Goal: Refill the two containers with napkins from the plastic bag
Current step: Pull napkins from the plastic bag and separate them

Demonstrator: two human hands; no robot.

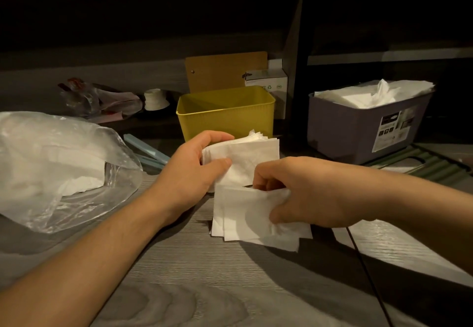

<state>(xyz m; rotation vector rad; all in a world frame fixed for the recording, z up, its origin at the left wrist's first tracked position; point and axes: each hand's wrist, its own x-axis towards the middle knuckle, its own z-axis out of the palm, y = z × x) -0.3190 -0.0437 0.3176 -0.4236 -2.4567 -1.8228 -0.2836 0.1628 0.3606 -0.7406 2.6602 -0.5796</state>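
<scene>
Left hand [194, 173] grips a napkin stack [252, 156], thumb across its face; right hand [304, 193] pinches a lower bunch [253, 217]. Yellow tub [225, 114] just beyond; bag [58, 167] left; purple tub [363, 126] right.

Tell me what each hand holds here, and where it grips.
The left hand grips an upper napkin stack by its left edge; the right hand pinches a lower napkin stack at its top right.
</scene>
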